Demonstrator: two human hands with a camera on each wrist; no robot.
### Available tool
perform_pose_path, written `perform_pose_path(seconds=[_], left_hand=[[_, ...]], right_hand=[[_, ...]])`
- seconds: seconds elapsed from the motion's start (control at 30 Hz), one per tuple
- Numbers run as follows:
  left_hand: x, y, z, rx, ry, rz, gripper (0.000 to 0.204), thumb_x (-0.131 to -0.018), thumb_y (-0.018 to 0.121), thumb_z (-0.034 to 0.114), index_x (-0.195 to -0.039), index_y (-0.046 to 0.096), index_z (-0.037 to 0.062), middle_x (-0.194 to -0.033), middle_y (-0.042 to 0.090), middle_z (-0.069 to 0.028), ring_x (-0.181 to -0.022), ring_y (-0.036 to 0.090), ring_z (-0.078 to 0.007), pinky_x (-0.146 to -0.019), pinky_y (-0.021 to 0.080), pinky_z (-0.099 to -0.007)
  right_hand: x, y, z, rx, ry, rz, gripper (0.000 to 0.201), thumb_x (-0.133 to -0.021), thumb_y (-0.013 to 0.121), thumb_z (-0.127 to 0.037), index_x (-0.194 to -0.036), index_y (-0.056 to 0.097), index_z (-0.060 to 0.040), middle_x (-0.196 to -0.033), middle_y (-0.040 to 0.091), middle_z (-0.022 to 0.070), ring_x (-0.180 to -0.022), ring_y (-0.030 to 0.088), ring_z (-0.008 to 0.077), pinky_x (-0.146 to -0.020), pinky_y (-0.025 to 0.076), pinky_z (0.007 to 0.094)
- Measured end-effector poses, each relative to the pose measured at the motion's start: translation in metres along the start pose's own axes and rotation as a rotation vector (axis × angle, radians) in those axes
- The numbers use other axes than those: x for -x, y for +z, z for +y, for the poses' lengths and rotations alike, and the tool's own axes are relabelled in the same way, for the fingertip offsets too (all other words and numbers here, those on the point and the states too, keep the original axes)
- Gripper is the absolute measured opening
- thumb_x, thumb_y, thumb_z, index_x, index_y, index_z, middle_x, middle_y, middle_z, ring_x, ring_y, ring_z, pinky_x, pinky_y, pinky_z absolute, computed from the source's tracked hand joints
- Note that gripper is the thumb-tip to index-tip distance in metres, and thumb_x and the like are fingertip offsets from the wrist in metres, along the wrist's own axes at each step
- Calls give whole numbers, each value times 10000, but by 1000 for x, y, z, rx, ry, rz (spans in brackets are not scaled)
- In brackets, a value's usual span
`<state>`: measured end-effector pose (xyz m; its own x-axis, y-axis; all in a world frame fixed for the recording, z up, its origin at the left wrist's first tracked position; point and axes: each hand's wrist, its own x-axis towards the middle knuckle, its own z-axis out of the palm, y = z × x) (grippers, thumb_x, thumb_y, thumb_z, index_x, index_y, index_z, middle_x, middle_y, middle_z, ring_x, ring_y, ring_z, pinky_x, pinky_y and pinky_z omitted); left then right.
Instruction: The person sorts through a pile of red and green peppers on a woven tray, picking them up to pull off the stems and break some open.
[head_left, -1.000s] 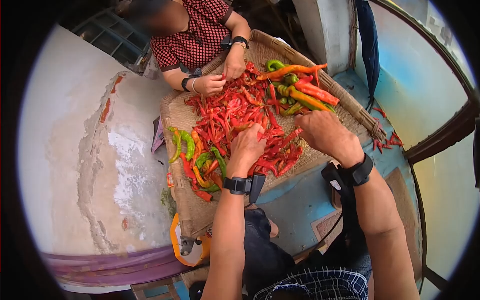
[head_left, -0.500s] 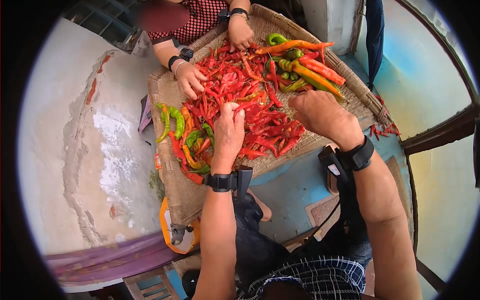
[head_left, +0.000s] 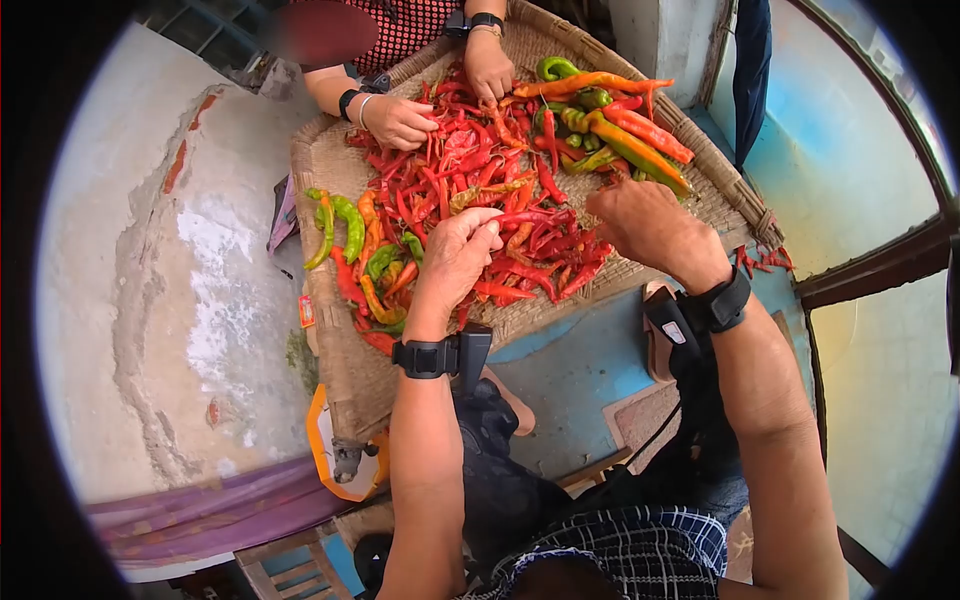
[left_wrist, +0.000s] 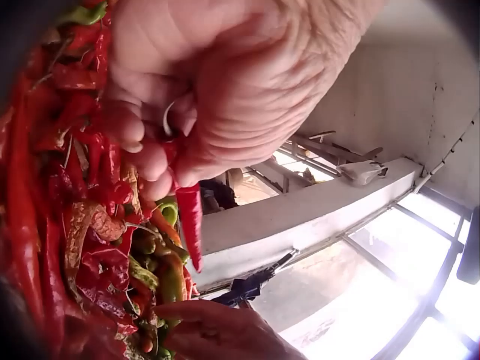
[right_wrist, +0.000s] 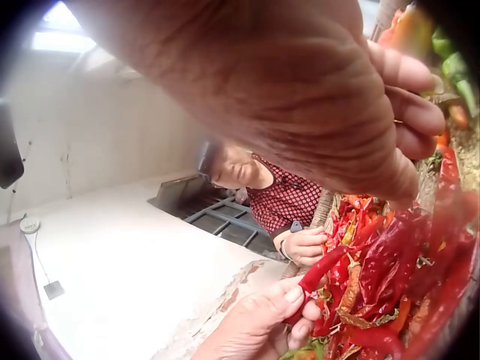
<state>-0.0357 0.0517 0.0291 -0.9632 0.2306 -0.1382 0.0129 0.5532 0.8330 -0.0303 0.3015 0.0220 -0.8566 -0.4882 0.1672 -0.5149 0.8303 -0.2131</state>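
In the head view, my left hand [head_left: 455,258] is over the near part of a heap of red chili peppers [head_left: 455,165]. It pinches one red chili pepper [left_wrist: 190,225] between thumb and fingers; the right wrist view shows this pepper [right_wrist: 324,270] standing out past the thumb. My right hand [head_left: 655,228] is at the heap's right edge, below the larger peppers. Its fingers [right_wrist: 412,112] are loosely bent, with nothing seen in them. All the peppers lie in a wide woven basket tray [head_left: 345,385].
Across the tray, another person's hands [head_left: 400,122] touch the heap. Large orange and green peppers [head_left: 640,145] lie at the right, green ones [head_left: 350,230] at the left. Red peppers [head_left: 765,258] are on the blue surface outside the tray. A wall [head_left: 160,330] stands at left.
My left hand has come up from the heap and now holds a red chili pepper. My right hand has barely moved. The other person's hands have parted and dropped onto the heap.
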Motion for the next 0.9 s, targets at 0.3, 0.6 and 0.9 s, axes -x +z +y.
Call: perform_pose_path(seconds=[0.3, 0.6, 0.9], left_hand=[[-41, -12, -33, -478, 252, 575, 339, -819, 615, 139, -1140, 573, 38, -1115, 561, -186, -1034, 519, -344, -913, 400, -430], [-18, 21, 10, -385, 245, 310, 198, -862, 574, 188, -908, 631, 4, -738, 625, -152, -671, 580, -303, -644, 451, -376], [-14, -10, 5, 91, -61, 107, 235, -909, 558, 212, -992, 656, 15, -817, 645, -8, -634, 522, -55, -563, 411, -189]], right_hand=[[-4, 0, -1, -6, 46, -107, 80, -803, 558, -97, -817, 540, -20, -740, 584, 175, -776, 596, 369, -674, 476, 460], [-7, -8, -8, -1, 27, -94, 95, -821, 543, -108, -791, 547, -18, -703, 577, 172, -750, 600, 361, -657, 481, 447], [-2, -1, -4, 29, 18, -62, 125, -795, 520, -85, -786, 625, -18, -735, 640, 155, -752, 657, 300, -678, 529, 390]])
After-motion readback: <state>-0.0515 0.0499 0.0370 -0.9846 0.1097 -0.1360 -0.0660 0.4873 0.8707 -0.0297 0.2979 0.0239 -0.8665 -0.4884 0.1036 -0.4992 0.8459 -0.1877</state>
